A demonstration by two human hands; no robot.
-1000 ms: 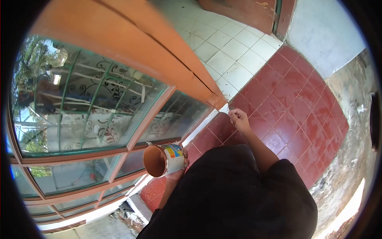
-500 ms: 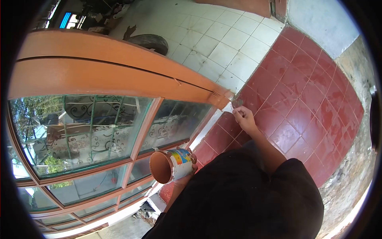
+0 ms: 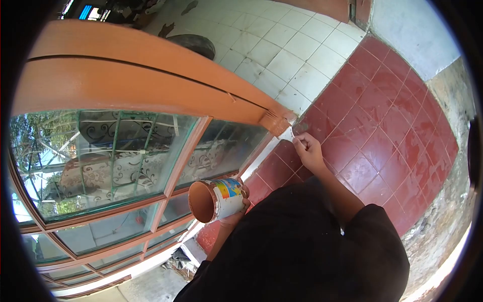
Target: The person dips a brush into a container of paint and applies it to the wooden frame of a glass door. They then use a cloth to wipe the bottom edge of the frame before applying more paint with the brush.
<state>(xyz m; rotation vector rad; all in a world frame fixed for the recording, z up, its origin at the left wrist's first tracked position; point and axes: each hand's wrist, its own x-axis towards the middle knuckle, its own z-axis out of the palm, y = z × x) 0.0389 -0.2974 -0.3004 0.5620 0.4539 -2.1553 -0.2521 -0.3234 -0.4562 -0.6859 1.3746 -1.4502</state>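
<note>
My left hand (image 3: 243,205) is wrapped around a paint can (image 3: 229,200) with a torn, colourful label. The can is tilted, its mouth facing left, and its inside is coated orange-brown. My right hand (image 3: 309,150) is closed in a pinch on the pale handle of a paintbrush (image 3: 274,122). The orange-coated bristles lie against the end of the orange wooden door frame (image 3: 166,88), near the floor tiles. Part of the handle is hidden by my fingers.
Glass panes (image 3: 136,161) in brown wooden bars fill the left side. Red floor tiles (image 3: 377,121) lie to the right, meeting white tiles (image 3: 282,45) farther up. A worn wall (image 3: 437,211) borders the right. A dark tyre-like object (image 3: 193,46) lies beyond the frame.
The brush has shifted slightly left along the frame's end, with my right hand close behind it. The can has moved slightly up. The whole view has shifted a little.
</note>
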